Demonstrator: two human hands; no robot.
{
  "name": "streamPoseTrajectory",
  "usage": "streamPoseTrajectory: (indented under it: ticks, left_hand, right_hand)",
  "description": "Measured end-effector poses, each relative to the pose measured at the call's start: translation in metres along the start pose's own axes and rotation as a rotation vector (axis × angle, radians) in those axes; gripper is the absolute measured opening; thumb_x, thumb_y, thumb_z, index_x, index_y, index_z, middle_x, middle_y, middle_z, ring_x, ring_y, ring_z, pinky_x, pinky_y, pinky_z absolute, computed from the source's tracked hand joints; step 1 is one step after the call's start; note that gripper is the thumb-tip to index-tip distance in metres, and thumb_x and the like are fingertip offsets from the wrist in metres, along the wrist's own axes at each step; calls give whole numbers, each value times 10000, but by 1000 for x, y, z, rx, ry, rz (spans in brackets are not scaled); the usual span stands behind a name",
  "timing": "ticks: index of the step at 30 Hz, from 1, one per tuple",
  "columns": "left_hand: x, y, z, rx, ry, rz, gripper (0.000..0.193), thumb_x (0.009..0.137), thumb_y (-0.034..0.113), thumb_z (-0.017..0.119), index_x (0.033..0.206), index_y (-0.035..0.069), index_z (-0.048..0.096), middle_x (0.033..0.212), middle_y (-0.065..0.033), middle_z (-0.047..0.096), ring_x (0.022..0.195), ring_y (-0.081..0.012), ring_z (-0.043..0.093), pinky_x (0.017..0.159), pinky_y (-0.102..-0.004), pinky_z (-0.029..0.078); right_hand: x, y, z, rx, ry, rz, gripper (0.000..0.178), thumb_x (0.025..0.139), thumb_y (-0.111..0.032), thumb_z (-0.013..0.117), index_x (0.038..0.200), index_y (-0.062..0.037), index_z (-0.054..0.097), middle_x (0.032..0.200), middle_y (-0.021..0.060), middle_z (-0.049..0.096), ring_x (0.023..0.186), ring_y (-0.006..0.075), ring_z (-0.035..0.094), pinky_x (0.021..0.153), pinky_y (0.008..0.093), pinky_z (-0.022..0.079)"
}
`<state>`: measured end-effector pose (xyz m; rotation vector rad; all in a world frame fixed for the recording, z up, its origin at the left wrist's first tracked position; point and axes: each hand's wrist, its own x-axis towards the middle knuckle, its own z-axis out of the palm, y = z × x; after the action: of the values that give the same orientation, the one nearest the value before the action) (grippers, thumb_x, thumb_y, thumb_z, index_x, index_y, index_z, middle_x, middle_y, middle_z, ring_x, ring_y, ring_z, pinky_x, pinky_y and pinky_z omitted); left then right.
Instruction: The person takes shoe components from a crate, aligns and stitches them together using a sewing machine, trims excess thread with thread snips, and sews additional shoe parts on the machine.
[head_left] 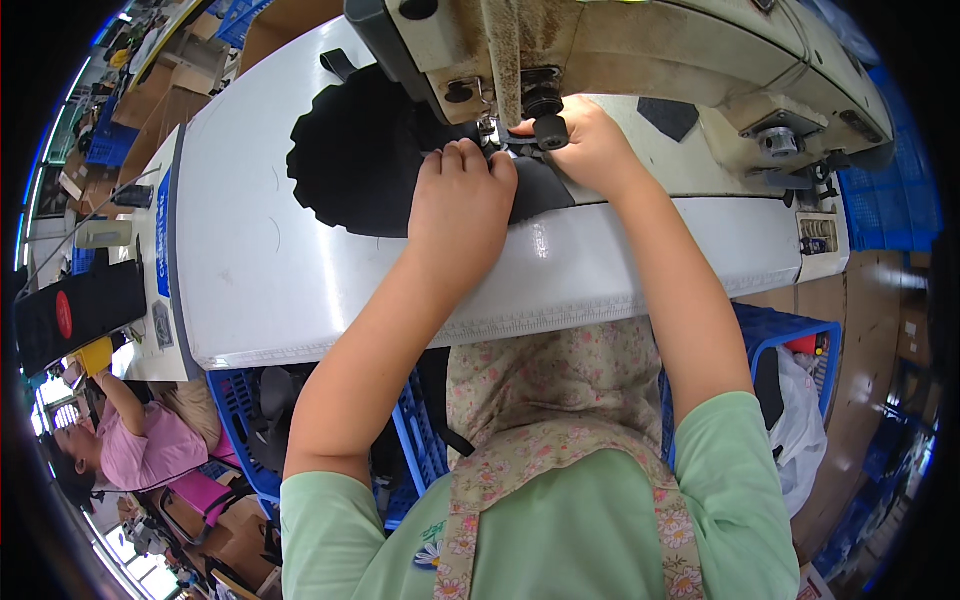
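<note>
A black fabric piece (pixel 350 150) with a scalloped edge lies on the white sewing table, running under the needle area of a sewing machine (pixel 640 50). My left hand (pixel 465 195) is closed on the fabric just in front of the needle, its fingers bent and held together. To the right of the presser foot (pixel 490 130), my right hand (pixel 592 145) grips the fabric's edge, with thumb and fingers close to the needle. A dark machine knob (pixel 550 132) hides part of those fingers. A black loop (pixel 338 65) sticks out at the fabric's far left.
A small dark scrap (pixel 668 118) lies on the machine bed. Blue crates (pixel 790 325) stand below the table's front edge, one with a plastic bag (pixel 800 430). A ruler strip (pixel 560 318) runs along that edge. At left, a person in pink (pixel 150 445) sits at another table.
</note>
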<state>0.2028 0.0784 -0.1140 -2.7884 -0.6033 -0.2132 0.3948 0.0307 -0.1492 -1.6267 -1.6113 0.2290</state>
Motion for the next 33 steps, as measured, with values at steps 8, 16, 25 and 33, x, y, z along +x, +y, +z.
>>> streamPoseTrajectory:
  ticks: [8, 16, 25, 33]
  left_hand:
    - [-6, -27, 0, -186, 4, 40, 553, 635, 96, 721, 1172, 36, 605, 1222, -164, 623, 1183, -320, 569, 1034, -438, 429]
    - [-11, -64, 0, -271, 42, 283, 482, 663, 54, 653, 1144, 99, 640, 1250, -121, 613, 1192, -320, 555, 1063, -446, 410]
    - [-9, -62, 3, -230, 29, 250, 539, 625, 26, 656, 1158, 104, 633, 1267, -123, 603, 1212, -317, 540, 1073, -443, 399]
    - [-6, -62, 2, -233, 15, 234, 586, 599, 14, 673, 1175, 114, 627, 1274, -121, 601, 1207, -314, 542, 1073, -439, 401]
  right_hand:
    - [-13, 0, -2, -86, 32, -136, 308, 717, -27, 653, 981, -146, 758, 1024, 62, 710, 968, 283, 616, 870, 388, 465]
    - [-40, -30, 4, -370, 86, -242, 215, 746, -85, 677, 921, -175, 762, 1029, -31, 701, 1052, 164, 610, 864, 352, 446]
    - [-39, -26, 8, -340, 120, -220, 220, 749, -75, 668, 923, -169, 765, 1049, -19, 706, 1069, 176, 612, 876, 360, 445]
    - [-36, -23, 9, -321, 134, -208, 227, 749, -61, 653, 919, -160, 765, 1058, -8, 708, 1069, 188, 614, 877, 366, 452]
